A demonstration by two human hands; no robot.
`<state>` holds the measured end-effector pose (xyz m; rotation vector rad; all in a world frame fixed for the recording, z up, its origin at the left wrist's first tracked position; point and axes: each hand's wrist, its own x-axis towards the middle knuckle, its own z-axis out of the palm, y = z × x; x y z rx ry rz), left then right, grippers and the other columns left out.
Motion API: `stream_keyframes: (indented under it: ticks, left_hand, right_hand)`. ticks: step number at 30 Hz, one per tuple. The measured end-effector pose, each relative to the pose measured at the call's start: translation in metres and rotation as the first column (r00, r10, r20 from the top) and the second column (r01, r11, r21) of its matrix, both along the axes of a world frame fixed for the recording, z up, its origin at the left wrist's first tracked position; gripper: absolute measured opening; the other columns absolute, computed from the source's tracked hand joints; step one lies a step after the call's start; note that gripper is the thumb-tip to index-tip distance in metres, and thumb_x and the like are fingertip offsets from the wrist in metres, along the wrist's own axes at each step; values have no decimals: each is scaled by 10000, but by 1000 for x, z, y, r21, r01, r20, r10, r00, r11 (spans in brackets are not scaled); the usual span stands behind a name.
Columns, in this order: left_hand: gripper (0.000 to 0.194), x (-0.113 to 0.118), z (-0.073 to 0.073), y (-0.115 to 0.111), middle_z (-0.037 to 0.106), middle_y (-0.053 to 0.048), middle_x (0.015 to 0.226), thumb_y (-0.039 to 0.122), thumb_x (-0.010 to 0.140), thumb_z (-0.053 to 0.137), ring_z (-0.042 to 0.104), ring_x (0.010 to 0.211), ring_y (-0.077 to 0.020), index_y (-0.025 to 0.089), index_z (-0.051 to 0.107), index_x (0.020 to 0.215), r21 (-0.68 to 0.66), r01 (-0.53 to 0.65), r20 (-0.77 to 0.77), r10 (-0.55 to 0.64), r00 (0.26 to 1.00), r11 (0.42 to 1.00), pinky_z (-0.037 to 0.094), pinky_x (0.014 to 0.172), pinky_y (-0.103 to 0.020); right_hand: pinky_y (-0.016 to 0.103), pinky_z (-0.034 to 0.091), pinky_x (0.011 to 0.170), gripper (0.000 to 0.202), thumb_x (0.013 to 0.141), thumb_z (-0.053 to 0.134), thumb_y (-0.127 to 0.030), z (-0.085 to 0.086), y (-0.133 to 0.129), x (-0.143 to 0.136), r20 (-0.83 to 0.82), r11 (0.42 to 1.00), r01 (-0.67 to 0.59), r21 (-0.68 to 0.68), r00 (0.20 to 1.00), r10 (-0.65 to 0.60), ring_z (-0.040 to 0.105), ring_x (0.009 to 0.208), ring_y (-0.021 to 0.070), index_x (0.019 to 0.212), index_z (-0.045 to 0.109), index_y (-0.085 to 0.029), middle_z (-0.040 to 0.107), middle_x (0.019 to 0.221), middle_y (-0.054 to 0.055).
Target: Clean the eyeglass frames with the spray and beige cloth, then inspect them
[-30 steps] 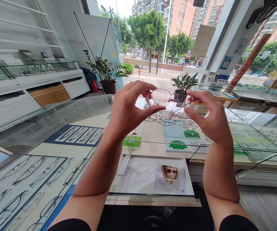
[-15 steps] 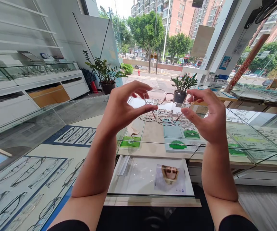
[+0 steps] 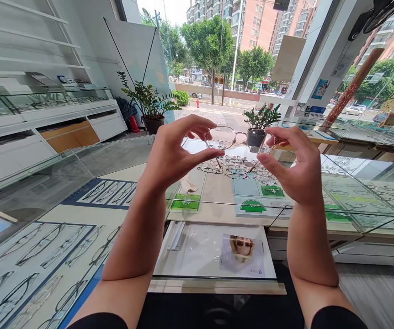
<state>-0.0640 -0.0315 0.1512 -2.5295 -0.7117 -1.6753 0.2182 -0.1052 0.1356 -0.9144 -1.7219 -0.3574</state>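
A pair of thin metal-framed glasses (image 3: 240, 134) is raised above the glass counter, lenses upright, its temples slanting downward. My left hand (image 3: 183, 148) grips the left rim, thumb below and fingers above. On the other side my right hand (image 3: 295, 160) pinches the right rim between thumb and fingers. Rows of eyeglass frames (image 3: 237, 173) lie in the display case behind and below the held pair. Under my forearms sits an open white drawer (image 3: 197, 262) containing a printed picture card (image 3: 242, 256).
Glass display cases with frames (image 3: 22, 274) spread on the left, and another glass case (image 3: 382, 196) stands on the right. Two potted plants (image 3: 153, 125) (image 3: 256, 136) stand beyond the counter. A white cabinet (image 3: 77, 137) is at the back left.
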Motion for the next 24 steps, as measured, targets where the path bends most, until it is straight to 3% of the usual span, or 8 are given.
stream_keyframes:
  ticks: [24]
  left_hand:
    - [607, 1, 1, 1, 829, -61, 1036, 744, 864, 856, 783, 964, -229, 259, 750, 1213, 1, -14, -19, 14, 1000, 1000, 645, 872, -370]
  right_hand:
    - [597, 651, 1009, 432, 989, 774, -562, 0, -2, 1, 35, 1000, 30, 7, 999, -30, 749, 1107, 343, 1362, 719, -353, 773, 1101, 64]
